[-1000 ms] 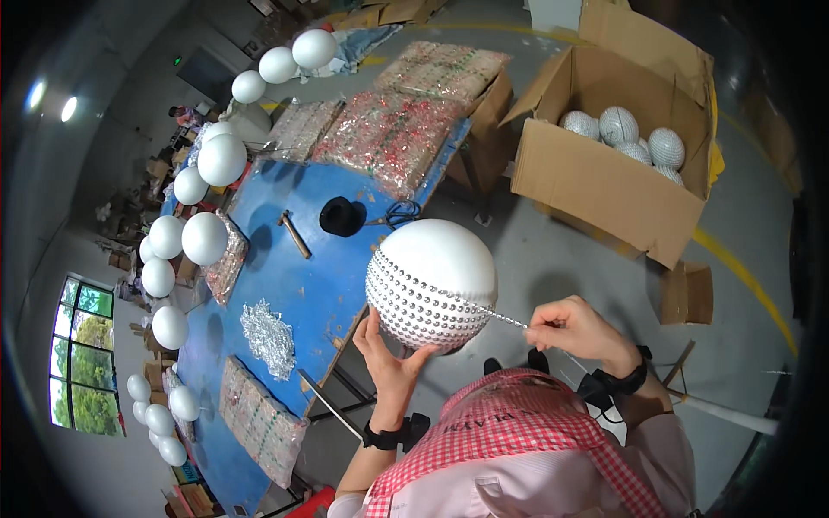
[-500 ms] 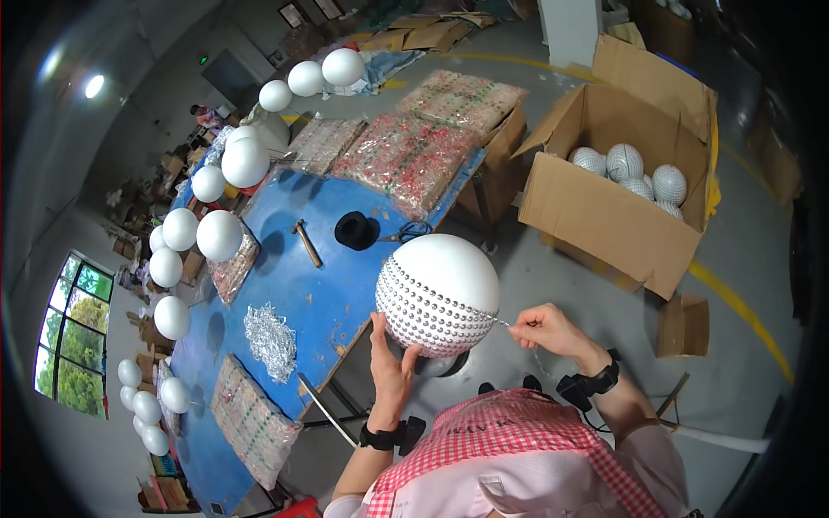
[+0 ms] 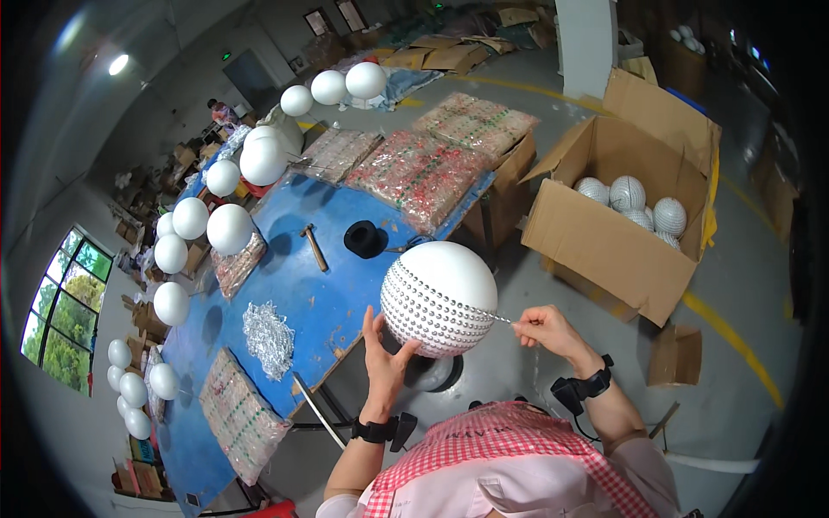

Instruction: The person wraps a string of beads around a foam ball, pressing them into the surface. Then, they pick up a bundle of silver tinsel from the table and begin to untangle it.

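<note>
A large white ball (image 3: pixel 445 272) stands at the table's near edge, its lower part wrapped in rows of a silver bead string (image 3: pixel 438 308). Against its lower left side rests my left hand (image 3: pixel 386 363), fingers spread and thumb touching the beads. My right hand (image 3: pixel 546 331) is closed in a pinch on the string's loose end, pulled taut from the ball's right side. Below that hand a thin length seems to hang, hard to make out. Under the ball a round dark base (image 3: pixel 434 373) shows in part.
The blue table (image 3: pixel 298 293) bears a hammer (image 3: pixel 315 248), a black hat-shaped piece (image 3: pixel 365 239), a silver bead heap (image 3: pixel 268 341) and wrapped packs (image 3: pixel 419 173). Several plain white balls (image 3: pixel 263 161) stand along its far side. At right, a carton (image 3: pixel 604 250) holds beaded balls (image 3: pixel 627 192).
The whole view has shifted slightly. My left hand's fingers have spread wider from the ball's side. The right hand still pinches the taut string.
</note>
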